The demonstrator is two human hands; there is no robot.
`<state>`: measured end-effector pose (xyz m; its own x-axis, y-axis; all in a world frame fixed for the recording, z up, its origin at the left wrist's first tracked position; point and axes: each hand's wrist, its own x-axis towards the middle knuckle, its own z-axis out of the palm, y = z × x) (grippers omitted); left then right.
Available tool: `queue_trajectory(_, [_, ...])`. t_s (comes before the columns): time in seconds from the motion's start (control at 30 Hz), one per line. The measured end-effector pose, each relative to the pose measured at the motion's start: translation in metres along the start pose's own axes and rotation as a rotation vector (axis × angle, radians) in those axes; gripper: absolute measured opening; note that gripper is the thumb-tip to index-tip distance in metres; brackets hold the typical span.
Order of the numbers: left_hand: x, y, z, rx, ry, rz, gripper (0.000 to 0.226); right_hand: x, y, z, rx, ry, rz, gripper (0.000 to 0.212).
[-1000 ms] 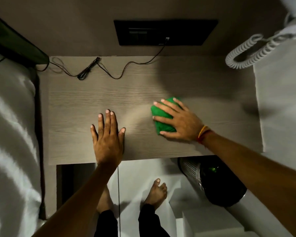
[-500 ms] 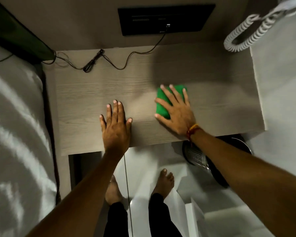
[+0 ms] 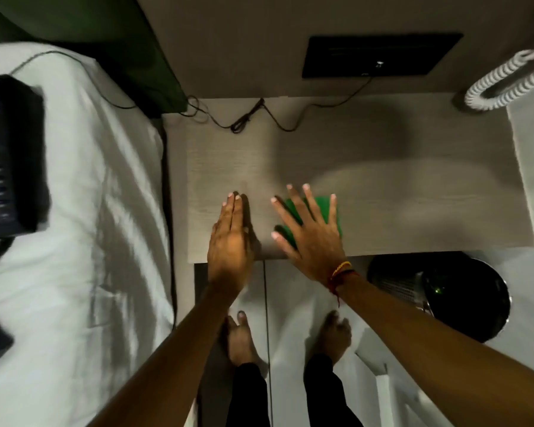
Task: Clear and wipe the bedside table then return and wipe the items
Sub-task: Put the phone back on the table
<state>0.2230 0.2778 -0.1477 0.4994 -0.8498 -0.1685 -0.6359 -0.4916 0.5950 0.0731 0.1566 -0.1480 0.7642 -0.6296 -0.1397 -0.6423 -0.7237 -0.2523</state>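
The pale wooden bedside table (image 3: 413, 192) fills the middle of the view with no items standing on its top. A green cloth (image 3: 322, 208) lies near its front edge, and my right hand (image 3: 312, 232) presses flat on it with fingers spread. My left hand (image 3: 230, 241) is just left of it, turned on edge with fingers together, at the table's front edge and holding nothing. A black telephone (image 3: 8, 155) lies on the white bed (image 3: 90, 241) at the far left.
A thin black cable (image 3: 247, 118) runs along the back of the table up to a dark wall panel (image 3: 379, 55). A white coiled cord (image 3: 503, 81) hangs at the back right. A black waste bin (image 3: 463, 297) stands under the table's right side. My bare feet (image 3: 239, 337) are on the floor.
My right hand has slid the green cloth left and toward the front edge. My left hand has lifted from flat to on edge. The view has swung left, showing the bed and telephone.
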Motion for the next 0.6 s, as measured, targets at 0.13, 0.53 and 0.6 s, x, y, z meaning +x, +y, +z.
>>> queue_trajectory(0.13, [0.019, -0.002, -0.074, -0.006, 0.114, -0.033, 0.067, 0.044, -0.066, -0.040, 0.298, 0.125, 0.001, 0.066])
queue_trajectory(0.53, [0.032, -0.089, -0.320, 0.171, 0.681, -0.351, 0.060, 0.143, -0.333, -0.116, 1.182, 0.106, -0.001, 0.057])
queue_trajectory(0.6, [0.029, -0.113, -0.330, 0.019, 0.590, -0.451, 0.071, 0.144, -0.355, -0.116, 1.233, 0.100, 0.056, 0.061])
